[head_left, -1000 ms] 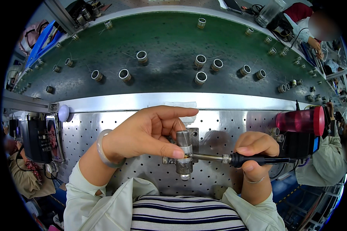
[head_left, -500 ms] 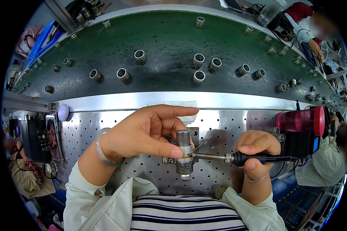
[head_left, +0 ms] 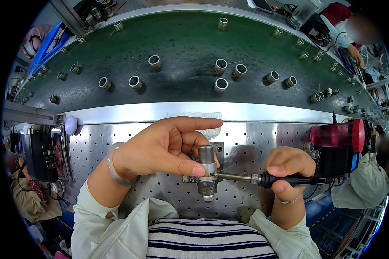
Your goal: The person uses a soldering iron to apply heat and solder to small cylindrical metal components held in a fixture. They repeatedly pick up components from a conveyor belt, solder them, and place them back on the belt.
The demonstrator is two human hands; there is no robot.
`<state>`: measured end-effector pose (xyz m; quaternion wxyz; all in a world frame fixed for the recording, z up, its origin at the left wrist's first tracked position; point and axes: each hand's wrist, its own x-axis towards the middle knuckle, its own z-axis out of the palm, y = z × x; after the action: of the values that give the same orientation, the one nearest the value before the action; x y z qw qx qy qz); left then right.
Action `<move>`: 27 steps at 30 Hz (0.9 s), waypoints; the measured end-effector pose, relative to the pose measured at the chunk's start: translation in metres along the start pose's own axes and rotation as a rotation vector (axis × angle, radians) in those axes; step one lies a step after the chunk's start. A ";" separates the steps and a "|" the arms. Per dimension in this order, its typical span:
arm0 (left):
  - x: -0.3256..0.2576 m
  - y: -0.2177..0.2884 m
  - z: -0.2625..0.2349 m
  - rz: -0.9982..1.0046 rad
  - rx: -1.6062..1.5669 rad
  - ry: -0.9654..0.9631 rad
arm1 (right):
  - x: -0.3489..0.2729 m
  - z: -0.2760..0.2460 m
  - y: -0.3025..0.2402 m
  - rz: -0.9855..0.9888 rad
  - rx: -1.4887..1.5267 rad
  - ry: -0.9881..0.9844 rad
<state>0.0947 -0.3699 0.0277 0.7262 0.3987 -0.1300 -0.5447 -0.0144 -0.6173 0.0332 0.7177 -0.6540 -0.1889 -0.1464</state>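
Conveyor belt (head_left: 181, 82), green and curved, runs beyond everything else, carrying scattered short metal rings (head_left: 221, 85). Nearer than the belt lies the perforated steel bench plate (head_left: 95, 146), and all places below are taken from the upright metal cylinder (head_left: 207, 172) standing on a small fixture at the plate's middle.

Left hand (head_left: 160, 146): sits left of the cylinder, thumb and curled fingers pinching its collar from the left side, forefinger stretched out above and past it. A pale bangle circles that wrist.

Right hand (head_left: 287, 168): right of the cylinder, well apart from it, fist wrapped tight round the black handle of a soldering iron (head_left: 263, 178).

Key relation: cylinder's long axis stands upright; the iron's long axis lies level, pointing leftward from the right hand. Its metal tip meets the cylinder at the collar, just below the left thumb. Left hand is the nearer one, touching; right hand reaches only through the tool.

Red tumbler (head_left: 338, 135) lies right of the cylinder, beyond the right hand. Thin wire near the tip: too fine to tell where it runs.
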 end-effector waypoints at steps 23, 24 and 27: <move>-0.001 0.003 0.008 -0.010 0.014 0.050 | -0.002 -0.005 -0.001 -0.025 0.012 0.039; -0.001 0.003 0.008 -0.011 0.016 0.049 | -0.002 -0.005 -0.001 -0.028 0.006 0.026; -0.001 0.002 0.008 -0.004 0.003 0.052 | 0.000 -0.005 0.000 -0.040 -0.026 -0.002</move>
<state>0.0906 -0.3728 0.0346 0.7277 0.4140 -0.1109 -0.5354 -0.0143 -0.6222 0.0328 0.7060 -0.6594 -0.2008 -0.1625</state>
